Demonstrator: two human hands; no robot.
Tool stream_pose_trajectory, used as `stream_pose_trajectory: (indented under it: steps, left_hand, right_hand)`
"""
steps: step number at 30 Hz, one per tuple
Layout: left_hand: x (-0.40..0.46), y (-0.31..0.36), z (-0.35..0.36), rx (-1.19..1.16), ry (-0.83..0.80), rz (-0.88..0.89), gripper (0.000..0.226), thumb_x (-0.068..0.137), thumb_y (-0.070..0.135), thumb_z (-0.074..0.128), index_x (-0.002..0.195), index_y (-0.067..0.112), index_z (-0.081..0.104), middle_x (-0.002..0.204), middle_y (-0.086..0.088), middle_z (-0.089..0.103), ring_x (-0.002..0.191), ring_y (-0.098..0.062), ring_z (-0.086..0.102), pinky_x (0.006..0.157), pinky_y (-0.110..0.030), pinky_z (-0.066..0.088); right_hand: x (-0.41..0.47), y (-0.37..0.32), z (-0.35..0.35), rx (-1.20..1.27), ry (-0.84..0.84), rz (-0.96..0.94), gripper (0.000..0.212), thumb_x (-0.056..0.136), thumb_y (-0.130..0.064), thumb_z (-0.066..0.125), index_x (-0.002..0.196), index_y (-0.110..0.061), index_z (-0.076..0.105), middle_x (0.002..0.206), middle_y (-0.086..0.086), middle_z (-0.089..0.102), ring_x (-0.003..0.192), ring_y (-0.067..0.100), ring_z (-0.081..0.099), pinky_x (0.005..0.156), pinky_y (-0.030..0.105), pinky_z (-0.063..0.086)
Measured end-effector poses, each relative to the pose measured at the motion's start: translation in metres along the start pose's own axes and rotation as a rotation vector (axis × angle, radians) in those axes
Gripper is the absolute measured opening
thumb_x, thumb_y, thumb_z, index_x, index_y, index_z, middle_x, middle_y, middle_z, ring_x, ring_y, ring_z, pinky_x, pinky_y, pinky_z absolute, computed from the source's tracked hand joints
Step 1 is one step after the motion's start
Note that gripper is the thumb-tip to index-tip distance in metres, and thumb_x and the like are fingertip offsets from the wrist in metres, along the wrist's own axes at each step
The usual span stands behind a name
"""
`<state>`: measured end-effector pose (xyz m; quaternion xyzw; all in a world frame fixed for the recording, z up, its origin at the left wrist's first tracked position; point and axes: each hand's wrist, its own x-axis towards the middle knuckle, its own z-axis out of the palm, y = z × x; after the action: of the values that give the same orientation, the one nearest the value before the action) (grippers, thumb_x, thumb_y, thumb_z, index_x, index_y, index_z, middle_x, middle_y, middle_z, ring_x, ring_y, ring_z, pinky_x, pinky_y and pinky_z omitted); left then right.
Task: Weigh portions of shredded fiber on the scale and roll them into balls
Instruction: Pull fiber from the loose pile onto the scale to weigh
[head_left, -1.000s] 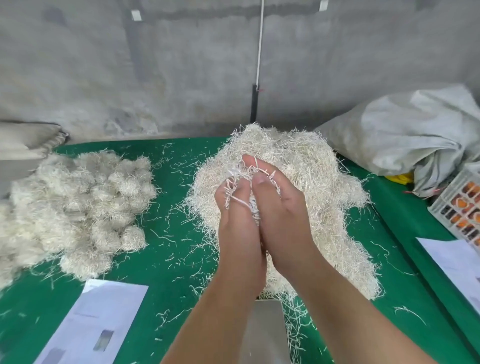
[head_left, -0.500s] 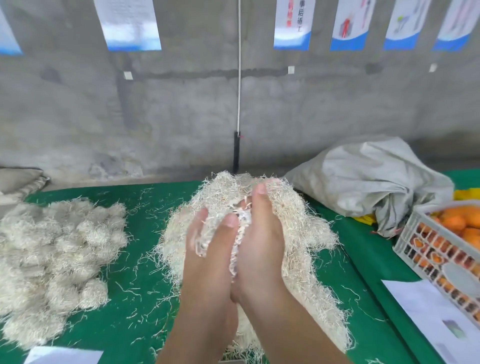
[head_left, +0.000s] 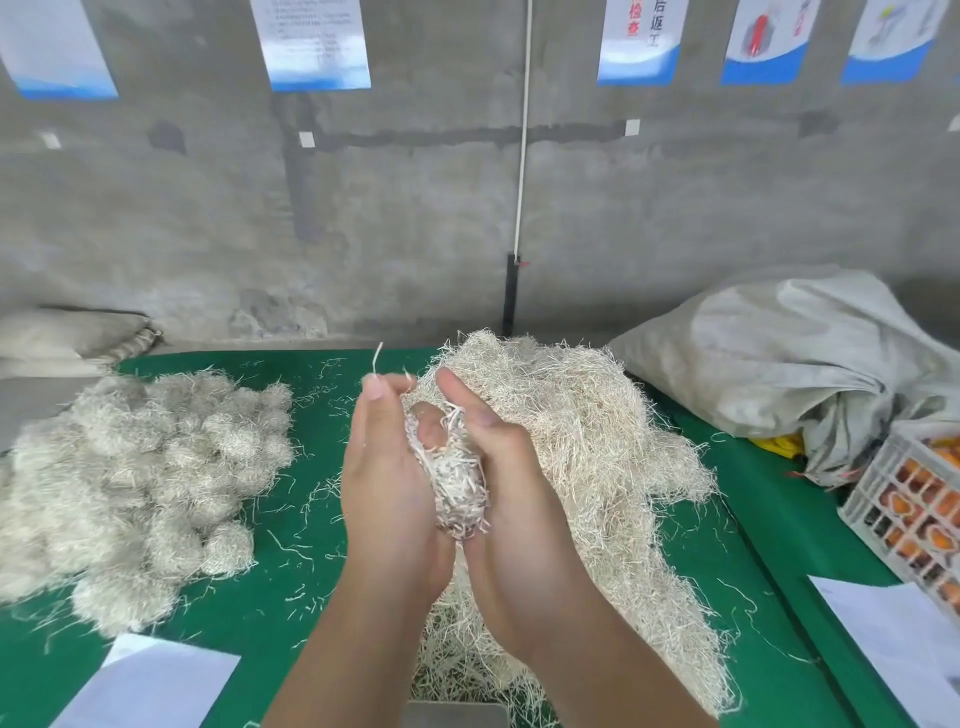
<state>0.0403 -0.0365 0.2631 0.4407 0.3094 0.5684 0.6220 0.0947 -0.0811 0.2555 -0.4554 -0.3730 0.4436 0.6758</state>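
A small wad of pale shredded fiber (head_left: 460, 486) sits pressed between my two palms above the green table (head_left: 291, 561). My left hand (head_left: 387, 483) cups it from the left with fingers upright. On the other side, my right hand (head_left: 511, 499) closes over it with thumb and fingers curled round it. Behind my hands lies a big loose heap of fiber (head_left: 587, 447). A pile of rolled fiber balls (head_left: 135, 478) covers the table's left side. The metal scale (head_left: 457, 714) shows only as a strip at the bottom edge, below my forearms.
A grey sack (head_left: 789, 358) lies at the back right. A white crate of orange fruit (head_left: 914, 509) stands at the right edge. White paper sheets (head_left: 150, 686) lie at the front left, and paper (head_left: 904, 639) at the front right. Loose strands litter the cloth. A concrete wall rises behind.
The view has tilted up, showing more wall and posters. My palms have parted a little and the fiber between them is more compact and sits lower in my hands.
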Motion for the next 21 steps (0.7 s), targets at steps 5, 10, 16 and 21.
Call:
stream_pose_trajectory:
  steps: [5,10,16,21]
  left_hand:
    - [0.003,-0.013,0.004,0.317,-0.164,0.352,0.041,0.103,0.058,0.034,0.139,0.073,0.021,0.142,0.019,0.04,0.13,0.006,0.046,0.098,-0.008,0.041]
    - [0.01,-0.032,-0.013,0.896,-0.299,0.437,0.07,0.089,0.085,-0.003,0.154,0.06,0.0,0.155,0.033,-0.003,0.143,0.017,-0.019,0.107,-0.003,-0.017]
    - [-0.002,-0.056,-0.01,0.376,-0.362,-0.023,0.075,0.081,0.094,0.035,0.148,0.061,0.03,0.158,0.028,0.033,0.136,0.019,0.038,0.114,-0.023,0.038]
    - [-0.015,-0.068,-0.005,0.022,-0.143,-0.216,0.062,0.069,0.077,0.064,0.129,0.065,0.053,0.122,0.023,0.07,0.11,0.0,0.07,0.089,-0.032,0.058]
  right_hand:
    - [0.005,0.003,0.0,0.054,0.137,-0.078,0.041,0.092,-0.059,0.064,0.117,-0.029,0.076,0.114,0.001,0.078,0.11,0.019,0.074,0.103,0.047,0.054]
    - [0.021,0.012,-0.02,0.076,0.325,-0.131,0.02,0.094,-0.039,0.07,0.102,-0.024,0.082,0.092,0.001,0.08,0.091,0.019,0.077,0.085,0.044,0.061]
    - [0.033,0.022,-0.029,0.067,0.404,-0.06,0.062,0.087,-0.063,0.07,0.08,-0.002,0.066,0.088,0.03,0.065,0.08,0.027,0.073,0.08,0.047,0.061]
    - [0.033,0.036,-0.028,-0.116,0.256,-0.131,0.06,0.094,-0.061,0.061,0.062,-0.011,0.056,0.064,0.008,0.055,0.06,0.018,0.057,0.061,0.033,0.048]
